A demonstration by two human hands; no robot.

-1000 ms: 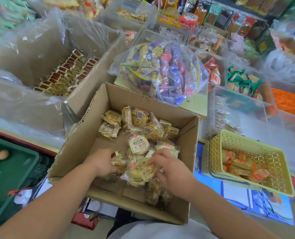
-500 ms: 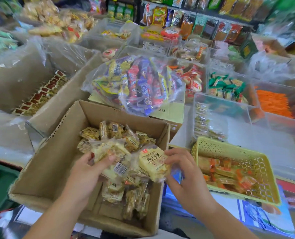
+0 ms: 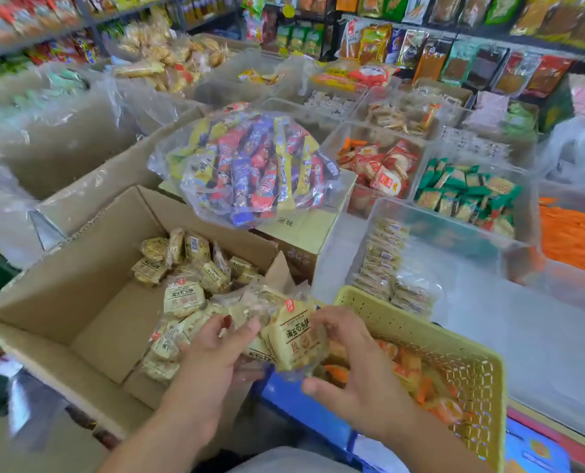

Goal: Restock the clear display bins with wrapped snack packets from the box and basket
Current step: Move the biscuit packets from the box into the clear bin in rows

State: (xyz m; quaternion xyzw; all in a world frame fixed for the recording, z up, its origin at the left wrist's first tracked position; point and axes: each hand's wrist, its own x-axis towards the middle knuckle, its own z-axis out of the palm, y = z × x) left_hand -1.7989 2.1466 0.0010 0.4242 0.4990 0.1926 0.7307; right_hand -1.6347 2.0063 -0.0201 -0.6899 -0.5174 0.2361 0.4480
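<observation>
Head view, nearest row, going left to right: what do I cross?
cardboard box → left hand → held snack packets → right hand → yellow basket

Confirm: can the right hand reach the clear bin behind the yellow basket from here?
Probably yes. The right hand grips a packet bundle together with the left hand at the yellow basket's left edge. The clear bin sits just beyond, open-topped, with nothing standing between.
</observation>
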